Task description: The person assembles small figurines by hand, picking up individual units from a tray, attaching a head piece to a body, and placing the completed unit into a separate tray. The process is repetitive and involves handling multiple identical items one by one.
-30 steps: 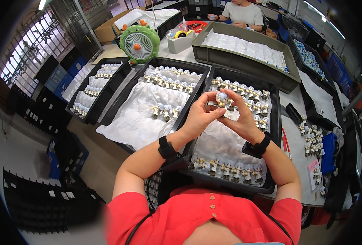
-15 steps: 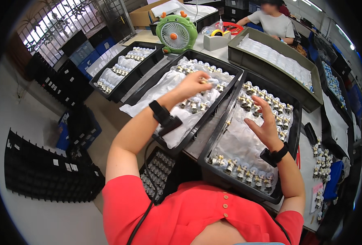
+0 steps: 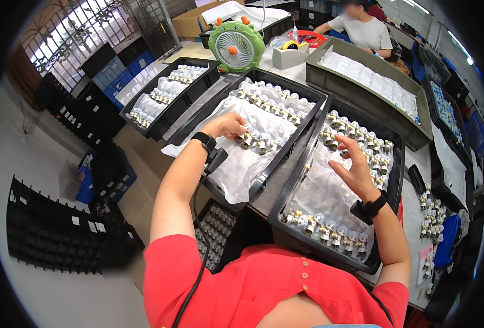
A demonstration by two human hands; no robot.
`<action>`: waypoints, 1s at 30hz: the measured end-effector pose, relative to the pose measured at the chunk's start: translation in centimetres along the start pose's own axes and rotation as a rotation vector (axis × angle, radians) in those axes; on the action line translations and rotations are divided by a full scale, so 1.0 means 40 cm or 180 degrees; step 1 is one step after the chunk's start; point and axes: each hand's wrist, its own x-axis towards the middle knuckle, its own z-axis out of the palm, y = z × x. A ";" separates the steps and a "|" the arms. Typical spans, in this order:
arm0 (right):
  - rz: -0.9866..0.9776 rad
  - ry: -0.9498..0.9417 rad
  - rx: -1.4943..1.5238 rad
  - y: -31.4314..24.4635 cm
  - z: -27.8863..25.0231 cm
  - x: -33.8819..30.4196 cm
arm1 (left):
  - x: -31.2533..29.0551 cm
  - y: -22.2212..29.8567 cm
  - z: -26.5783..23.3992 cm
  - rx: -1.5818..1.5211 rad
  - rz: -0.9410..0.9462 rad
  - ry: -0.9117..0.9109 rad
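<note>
My left hand (image 3: pixel 230 127) reaches over the middle black tray (image 3: pixel 275 180). Its fingers are closed around the leftmost figurine (image 3: pixel 246 136) of a short row lying on white sheeting (image 3: pixel 234 169); the fingertips partly hide it. The figurines are small, with pale heads and white, gold and dark bodies. Above the right black tray (image 3: pixel 277 218), my right hand (image 3: pixel 356 172) hovers with thumb and fingers apart and nothing between them. Figurines (image 3: pixel 337 238) stand in a row along that tray's near end, and more rows (image 3: pixel 356 131) fill its far part.
A smaller black tray (image 3: pixel 153 128) of figurines stands at the left. Behind are a green fan (image 3: pixel 235 46) and a grey-green bin (image 3: pixel 370 82) with white sheeting. Loose figurines (image 3: pixel 430 218) lie on the table at right. Across the table sits a person (image 3: pixel 362 30).
My left hand has moved from the middle tray's far rows nearer and leftward, to the left end of the short row. My right hand has stayed nearly in place, open.
</note>
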 end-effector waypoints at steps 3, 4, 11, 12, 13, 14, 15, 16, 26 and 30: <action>0.0055 -0.0038 -0.0036 -0.004 -0.002 0.002 | -0.013 -0.003 0.008 0.0019 0.0107 0.0099; 0.0075 -0.0083 -0.0027 0.000 -0.003 0.001 | -0.019 0.000 0.013 0.0052 0.0178 0.0189; 0.0091 0.0118 -0.0287 0.002 -0.064 0.016 | -0.024 0.014 0.018 0.0670 0.0461 0.0231; 0.0156 0.0114 -0.0288 -0.012 -0.086 0.020 | -0.014 0.001 0.014 0.0661 0.0496 0.0236; 0.0143 -0.0008 -0.0349 -0.017 -0.111 0.028 | -0.010 -0.012 0.013 0.0592 0.0534 0.0270; 0.0142 -0.0132 -0.0408 -0.019 -0.137 0.033 | -0.016 -0.013 0.008 0.0731 0.0451 0.0228; 0.0186 -0.0314 -0.0387 -0.023 -0.158 0.036 | -0.028 -0.013 -0.005 0.0876 0.0419 0.0216; 0.0225 -0.0479 -0.0375 -0.028 -0.182 0.035 | -0.040 -0.004 -0.010 0.1175 0.0544 0.0491; 0.1396 -0.2836 -0.2405 0.039 -0.226 -0.100 | -0.314 0.367 0.246 -0.0618 0.2499 -0.1187; 0.1333 -0.2663 -0.2430 0.059 -0.191 -0.142 | -0.322 0.375 0.362 -0.0872 0.2413 -0.1686</action>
